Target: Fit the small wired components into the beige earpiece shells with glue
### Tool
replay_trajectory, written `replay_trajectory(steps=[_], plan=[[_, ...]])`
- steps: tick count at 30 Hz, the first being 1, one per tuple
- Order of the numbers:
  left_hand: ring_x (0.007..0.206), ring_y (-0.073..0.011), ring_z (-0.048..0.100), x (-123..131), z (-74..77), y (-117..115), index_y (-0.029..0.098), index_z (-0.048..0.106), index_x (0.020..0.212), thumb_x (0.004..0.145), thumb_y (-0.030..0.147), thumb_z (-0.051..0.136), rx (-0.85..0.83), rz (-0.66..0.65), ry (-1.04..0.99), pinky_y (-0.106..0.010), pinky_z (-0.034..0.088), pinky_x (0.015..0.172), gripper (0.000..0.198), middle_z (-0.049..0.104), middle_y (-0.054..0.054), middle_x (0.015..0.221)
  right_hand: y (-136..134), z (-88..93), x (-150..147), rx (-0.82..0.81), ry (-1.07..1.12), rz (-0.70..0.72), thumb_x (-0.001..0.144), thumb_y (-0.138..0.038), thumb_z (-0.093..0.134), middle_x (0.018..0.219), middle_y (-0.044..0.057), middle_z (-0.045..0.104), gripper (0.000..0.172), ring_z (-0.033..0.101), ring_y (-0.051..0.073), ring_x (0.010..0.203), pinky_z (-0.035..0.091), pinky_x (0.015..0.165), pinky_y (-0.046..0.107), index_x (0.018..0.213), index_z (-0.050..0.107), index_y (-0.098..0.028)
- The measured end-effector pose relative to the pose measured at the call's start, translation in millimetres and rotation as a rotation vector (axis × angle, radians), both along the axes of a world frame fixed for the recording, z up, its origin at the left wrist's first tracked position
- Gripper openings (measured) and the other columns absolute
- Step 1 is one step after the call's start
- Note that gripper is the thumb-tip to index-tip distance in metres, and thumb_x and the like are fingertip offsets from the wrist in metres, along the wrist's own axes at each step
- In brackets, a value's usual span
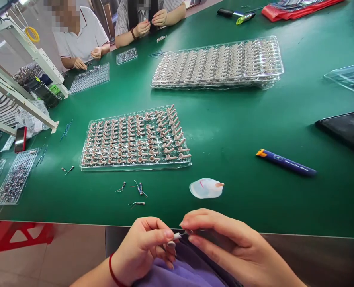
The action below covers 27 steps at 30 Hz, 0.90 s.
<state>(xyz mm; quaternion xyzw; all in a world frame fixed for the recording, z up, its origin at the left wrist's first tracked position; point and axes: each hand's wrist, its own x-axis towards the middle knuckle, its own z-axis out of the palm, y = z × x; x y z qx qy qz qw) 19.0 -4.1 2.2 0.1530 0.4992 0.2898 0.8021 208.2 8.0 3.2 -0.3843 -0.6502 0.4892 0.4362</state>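
My left hand [143, 247] and my right hand [224, 243] meet just below the near table edge, over my purple lap. Both pinch a tiny white and dark part [180, 235] between their fingertips. On the green table [242, 131] ahead lies a clear tray [135, 139] filled with several small pink earpiece-shaped parts. A few loose wired parts [137, 189] lie between the tray and my hands. A small clear lid [206, 188] with one pink part on it sits a little to the right.
A stack of filled clear trays [218, 63] stands further back. A blue pen [286, 162] and a dark phone [345, 129] lie at right. Two other people sit at the far left with their own trays [90, 77]. A red phone [20, 139] and a parts tray [14, 177] lie at left.
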Motion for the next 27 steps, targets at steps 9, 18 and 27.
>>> replay_trajectory(steps=[9,18,27], plan=[[0.042,-0.0081,0.053,-2.2,-2.3,-0.5,0.011,0.062,0.062,0.057,0.035,0.085,0.014,0.018,-0.024,-0.018,0.046,0.040,0.033,0.059,0.000,0.051,0.3,-7.6,5.9,-0.132,-0.080,-0.006,0.084,-0.033,0.065,0.082,0.004,0.073,0.014,0.070,0.015,0.073,0.059,0.066,0.019,0.089,0.069,-0.021],[0.042,-0.0079,0.053,-1.8,-1.6,-1.1,0.011,0.063,0.062,0.056,0.035,0.086,0.014,0.019,-0.030,-0.017,0.045,0.039,0.033,0.058,0.000,0.050,-1.1,-4.5,5.5,-0.144,-0.088,0.050,0.089,-0.030,0.058,0.075,0.002,0.070,0.016,0.067,0.013,0.066,0.055,0.061,0.018,0.082,0.069,-0.021],[0.041,-0.0078,0.052,-1.5,0.4,-0.6,0.012,0.062,0.061,0.054,0.035,0.086,-0.004,0.018,-0.027,-0.017,0.045,0.039,0.034,0.059,0.000,0.050,0.9,-1.7,4.0,-0.086,-0.053,0.037,0.086,-0.019,0.059,0.077,0.000,0.070,0.010,0.067,0.010,0.067,0.054,0.062,0.014,0.086,0.068,-0.023]])
